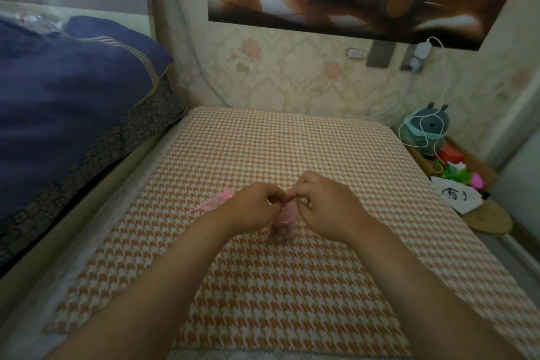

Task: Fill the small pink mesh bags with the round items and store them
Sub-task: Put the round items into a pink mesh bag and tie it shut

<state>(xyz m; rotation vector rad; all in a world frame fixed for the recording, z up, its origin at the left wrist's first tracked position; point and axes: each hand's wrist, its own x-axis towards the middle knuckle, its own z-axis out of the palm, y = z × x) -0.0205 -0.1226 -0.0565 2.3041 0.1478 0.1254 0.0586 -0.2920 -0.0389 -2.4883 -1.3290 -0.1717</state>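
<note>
Head view, pink mesh bag (285, 218): stands upright near the middle of the houndstooth cloth (263, 140), with its neck raised between both hands.
Round items (280, 233): small pale lumps show through the mesh at the bag's bottom, which rests on the cloth.
Left hand (253, 207): fingers curled, pinching the bag's neck from the left.
Right hand (325, 207): fingers curled, pinching the same neck from the right; the fingertips of the two hands nearly meet.
Why held so: I'd say the neck is being drawn closed from opposite sides while the load's weight keeps the bag down. The strings themselves are too small to make out.
Second pink mesh bag (214, 202): lies flat on the cloth just left of the left hand. Whether it is filled I cannot tell.
Navy bedding (73, 82): piled beyond the cloth's left edge, well apart from the work.
Plush toy (427, 128): off the cloth's far right corner, with a white cable (438, 114) looped over it and bright clutter just below.
In the way: nothing crowds the hands, though their knuckles hide the bag's mouth.
</note>
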